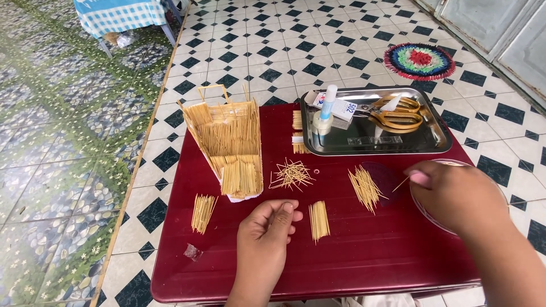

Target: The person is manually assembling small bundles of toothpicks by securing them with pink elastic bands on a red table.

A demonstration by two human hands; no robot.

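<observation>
My left hand (266,233) rests on the dark red table (352,261), fingers curled with nothing in them, just left of a small glued panel of toothpicks (319,220). My right hand (455,196) pinches a single toothpick (400,184) above a clear round lid (382,177), beside a loose bundle of toothpicks (364,188). A scattered toothpick pile (291,174) lies at the table's middle. A toothpick house model (228,146) stands at the left.
A steel tray (432,145) at the back holds gold scissors (396,113), a glue bottle (326,116) and a small box (340,106). Another toothpick panel (203,212) lies at the left edge. A round rug (420,61) is on the tiled floor.
</observation>
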